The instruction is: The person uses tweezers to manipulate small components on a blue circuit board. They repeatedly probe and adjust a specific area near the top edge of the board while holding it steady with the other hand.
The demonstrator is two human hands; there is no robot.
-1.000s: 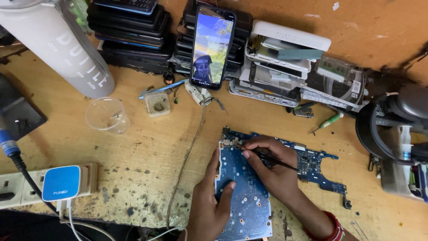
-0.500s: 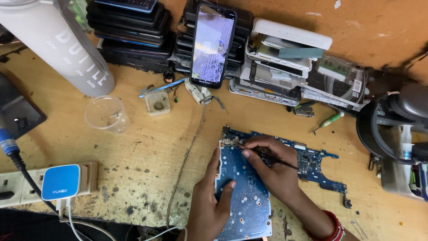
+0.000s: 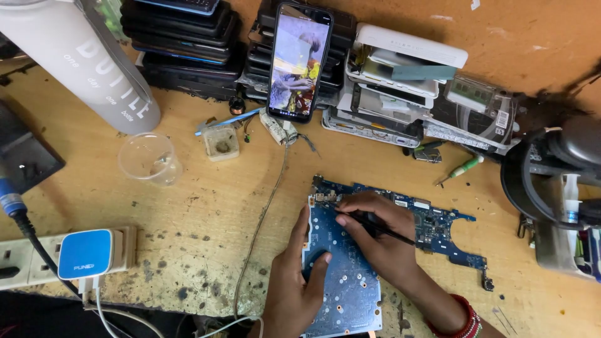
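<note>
A blue circuit board (image 3: 341, 294) lies flat near the front edge of the worn wooden bench (image 3: 206, 206). My left hand (image 3: 294, 288) rests on the board's left edge, thumb pressed on its surface. My right hand (image 3: 379, 235) lies across the board and pinches a thin black tool (image 3: 382, 230), whose tip touches the board's upper left area near the connectors. Red bangles circle my right wrist.
A lit phone (image 3: 299, 61) leans on stacked dark devices (image 3: 181, 34). A grey bottle (image 3: 87, 69), clear plastic cup (image 3: 149, 158), small square tub (image 3: 221, 143), green-handled screwdriver (image 3: 462, 169), power strip with blue charger (image 3: 84, 253) and a cable (image 3: 263, 213) surround the board.
Both hands stay on the board with only slight shifts. The picture on the phone's screen has changed.
</note>
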